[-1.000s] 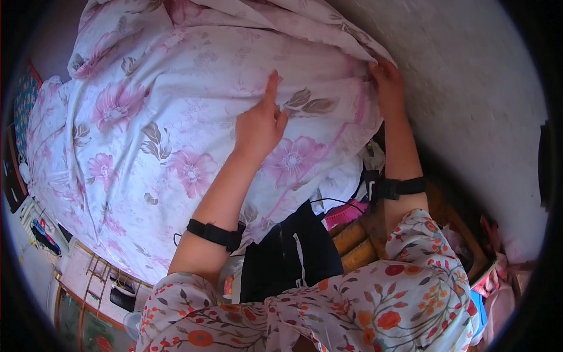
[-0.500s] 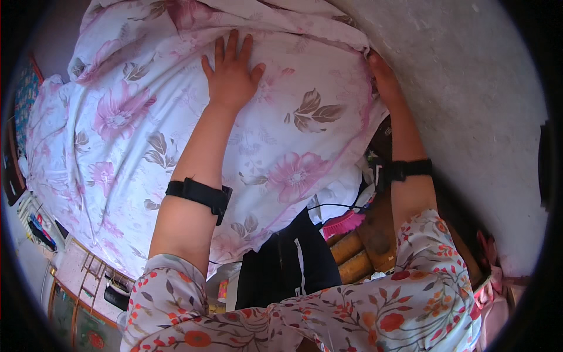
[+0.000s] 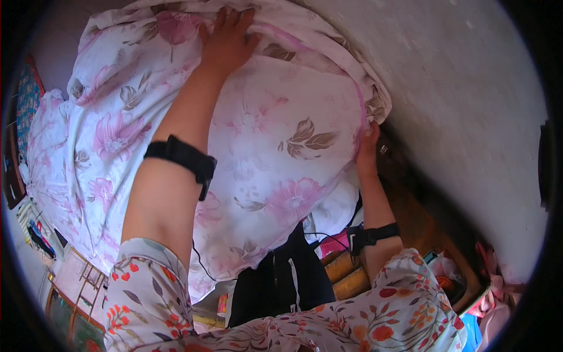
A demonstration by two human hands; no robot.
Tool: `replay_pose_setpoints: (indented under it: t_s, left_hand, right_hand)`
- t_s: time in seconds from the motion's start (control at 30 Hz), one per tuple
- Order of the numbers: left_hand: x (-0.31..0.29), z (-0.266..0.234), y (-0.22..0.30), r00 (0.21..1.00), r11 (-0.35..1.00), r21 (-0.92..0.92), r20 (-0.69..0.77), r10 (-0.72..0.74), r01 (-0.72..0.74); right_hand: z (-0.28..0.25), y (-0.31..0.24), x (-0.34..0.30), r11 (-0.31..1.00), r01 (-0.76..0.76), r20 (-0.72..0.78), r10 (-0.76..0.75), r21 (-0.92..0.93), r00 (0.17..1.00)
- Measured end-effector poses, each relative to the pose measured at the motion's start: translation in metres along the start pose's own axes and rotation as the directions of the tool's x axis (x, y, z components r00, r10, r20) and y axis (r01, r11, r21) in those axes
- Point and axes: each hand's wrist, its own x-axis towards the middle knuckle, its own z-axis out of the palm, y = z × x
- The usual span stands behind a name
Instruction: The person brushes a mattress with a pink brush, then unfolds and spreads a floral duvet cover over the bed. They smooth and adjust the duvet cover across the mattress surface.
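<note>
A white bedsheet (image 3: 252, 146) with pink flowers and brown leaves covers the bed in front of me, wrinkled at the left and bunched along its far side. My left hand (image 3: 230, 44) lies on its far part, palm down with fingers spread. At the right edge, beside the wall, my right hand (image 3: 368, 149) is closed on the sheet's pink-lined border; part of its fingers is hidden by the cloth. Just beyond that hand, a fold of the sheet (image 3: 377, 105) hangs over the bed's edge.
A bare grey wall (image 3: 463, 100) rises on the right, with a dark gap beside the bed. Below the sheet's near edge are a pink brush-like thing (image 3: 331, 245) and brown wooden slats (image 3: 346, 278). Pink cloth (image 3: 495, 311) hangs at the lower right; a rack (image 3: 88, 281) stands lower left.
My left hand has slid farther away over the sheet. My right hand has come nearer along the right edge, and the border at the far right is now more folded and exposed.
</note>
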Motion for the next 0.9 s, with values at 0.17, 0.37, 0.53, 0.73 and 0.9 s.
replay_pose_setpoints:
  t_s: [0.17,0.37,0.53,0.73,0.9]
  left_hand:
    - [0.062,0.03,-0.011,0.998,0.988,0.15,0.065,0.023,-0.033]
    - [0.053,0.024,-0.007,0.993,0.991,-0.123,-0.109,0.046,-0.06]
    - [-0.011,-0.033,-0.028,0.902,0.988,-0.15,-0.421,-0.092,0.03]
    - [-0.032,-0.082,-0.145,0.591,0.874,-0.11,-0.696,-0.408,0.474]
    - [-0.013,-0.117,-0.222,0.425,0.378,-0.305,0.101,-0.9,0.874]
  right_hand:
    - [0.012,-0.036,0.027,0.891,0.017,-0.092,-0.066,-0.454,0.994]
    - [0.059,-0.099,-0.011,0.473,0.719,0.389,-0.618,-0.51,0.683]
    - [0.139,-0.147,-0.008,0.416,0.851,0.57,-0.633,-0.321,0.524]
    - [0.206,-0.173,0.042,0.452,0.821,0.539,-0.62,-0.349,0.57]
    - [0.231,-0.159,0.041,0.214,0.785,0.553,-0.604,-0.581,0.574]
